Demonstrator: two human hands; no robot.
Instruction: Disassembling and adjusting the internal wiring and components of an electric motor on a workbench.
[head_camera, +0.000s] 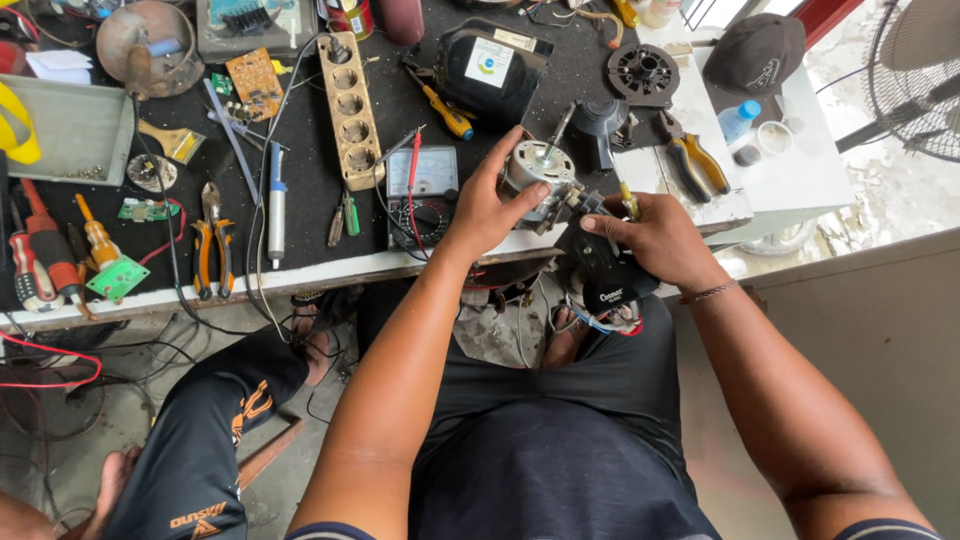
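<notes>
Head view, looking down over a cluttered workbench (300, 272) with a dark top. Left hand (487, 205) wraps the silver motor (532, 172) from its 9 o'clock side; fingers (512, 150) curl over the top of the casing and the thumb presses the lower edge, so the grasp is closed on the motor body. Motor shaft (558, 130) points toward 1 o'clock, tilted. Motor sits at frame centre, above the bench's front edge.

Right hand (655, 240) lies at 4 o'clock of the motor, closed around the black housing (600, 275) that hangs just below and touching the motor. A yellow-handled tool (629, 201) sticks up from this fist toward 12 o'clock; its tip is hidden, and I cannot tell what it touches. Thin wires (595, 320) trail under the housing.

Surroundings on bench: multimeter (423, 195) just at 9 o'clock of the left hand; wooden socket strip (348, 108) at 10 o'clock; orange-handled pliers (210, 245) well apart at 9 o'clock; second pliers (690, 160) near at 2 o'clock; black cap (755, 50) and floor fan (915, 75) far at 1–2 o'clock. Another person's leg in dark shorts (205, 440) at 7 o'clock.
</notes>
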